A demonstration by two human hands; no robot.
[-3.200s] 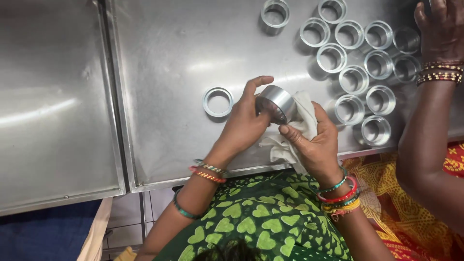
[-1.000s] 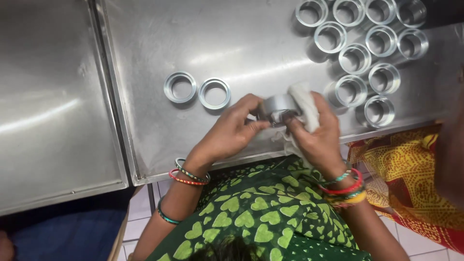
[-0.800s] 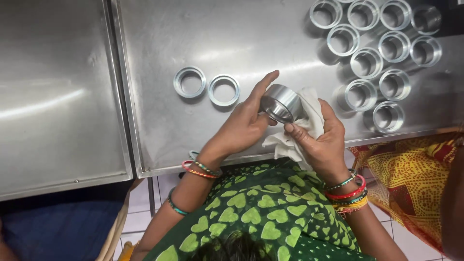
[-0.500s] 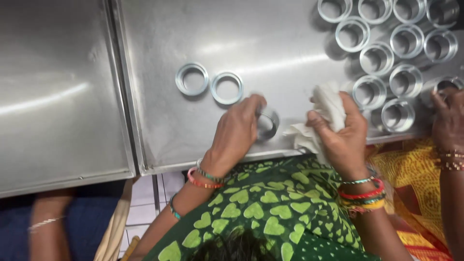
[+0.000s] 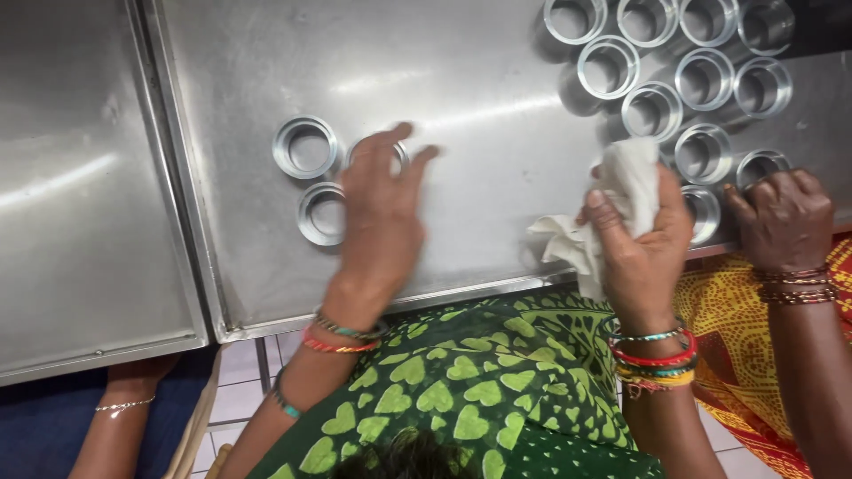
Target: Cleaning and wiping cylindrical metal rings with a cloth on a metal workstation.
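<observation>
My left hand (image 5: 380,213) lies over the steel table (image 5: 479,177) with fingers spread, holding nothing. Beside it stand three short steel rings: one at the far left (image 5: 305,146), one just left of my palm (image 5: 321,213), and one partly under my fingertips (image 5: 398,153). My right hand (image 5: 641,239) is shut on a crumpled white cloth (image 5: 612,200) near the table's front edge, next to a group of taller steel cups (image 5: 652,111).
Another person's hand (image 5: 785,220) with bead bracelets rests on a cup at the right edge. A third person's arm (image 5: 120,417) shows at the lower left. A second steel table (image 5: 71,177) adjoins on the left. Several cups fill the top right.
My left hand has moved left and let go of the steel ring it was holding; three rings now stand there. My right hand has drawn away with the cloth.
</observation>
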